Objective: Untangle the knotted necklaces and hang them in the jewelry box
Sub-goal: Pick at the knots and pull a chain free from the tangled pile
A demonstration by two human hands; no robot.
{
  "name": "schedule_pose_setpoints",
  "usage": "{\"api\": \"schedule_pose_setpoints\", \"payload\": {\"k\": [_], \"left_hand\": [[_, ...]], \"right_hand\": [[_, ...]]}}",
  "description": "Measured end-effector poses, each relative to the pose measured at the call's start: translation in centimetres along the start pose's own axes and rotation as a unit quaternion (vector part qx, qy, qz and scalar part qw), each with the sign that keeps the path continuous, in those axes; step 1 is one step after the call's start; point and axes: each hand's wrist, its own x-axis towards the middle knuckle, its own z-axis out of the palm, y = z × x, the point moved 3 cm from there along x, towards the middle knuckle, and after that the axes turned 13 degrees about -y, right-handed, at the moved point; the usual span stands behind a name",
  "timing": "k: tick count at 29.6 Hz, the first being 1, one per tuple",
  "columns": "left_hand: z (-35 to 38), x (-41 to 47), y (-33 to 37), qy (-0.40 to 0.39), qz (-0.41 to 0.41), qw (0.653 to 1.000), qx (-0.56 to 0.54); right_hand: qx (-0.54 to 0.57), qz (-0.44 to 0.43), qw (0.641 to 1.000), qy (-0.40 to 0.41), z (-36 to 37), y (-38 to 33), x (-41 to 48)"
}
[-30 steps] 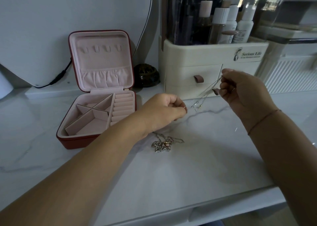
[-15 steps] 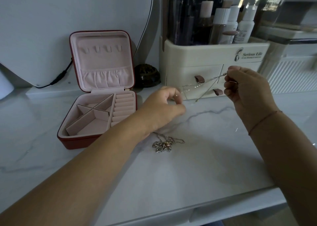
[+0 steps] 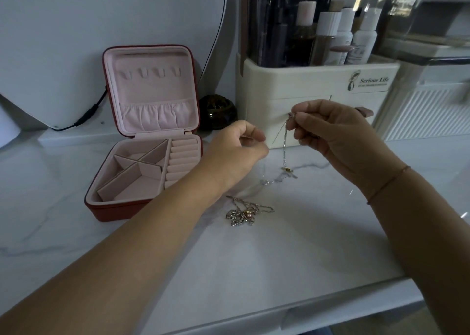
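While dangling above the marble counter (image 3: pixel 279 258), silver chain necklace (image 3: pixel 284 144): light, limp, snag-prone; best taken near clasp (image 3: pixel 287 169). Right hand (image 3: pixel 338 136) pinches its top; left hand (image 3: pixel 236 151) seemingly pinches a strand. Knotted heap (image 3: pixel 244 214) lies nearer front edge.

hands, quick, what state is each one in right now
Left hand: curled in a pinch, seemingly on a fine strand of the necklace.
Right hand: pinching the necklace at its top, chain dangling below.
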Motion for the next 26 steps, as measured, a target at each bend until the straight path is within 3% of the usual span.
{"api": "schedule_pose_setpoints", "payload": {"k": [10,26], "left_hand": [[0.6,-0.1,0.5,-0.016,0.068,0.992,-0.103],[0.4,-0.2,0.7,-0.002,0.073,0.995,-0.068]], "right_hand": [[-0.039,-0.011,0.997,-0.063,1.7,-0.6,-0.3],[-0.023,0.013,0.994,-0.103,1.7,-0.2,-0.4]]}}
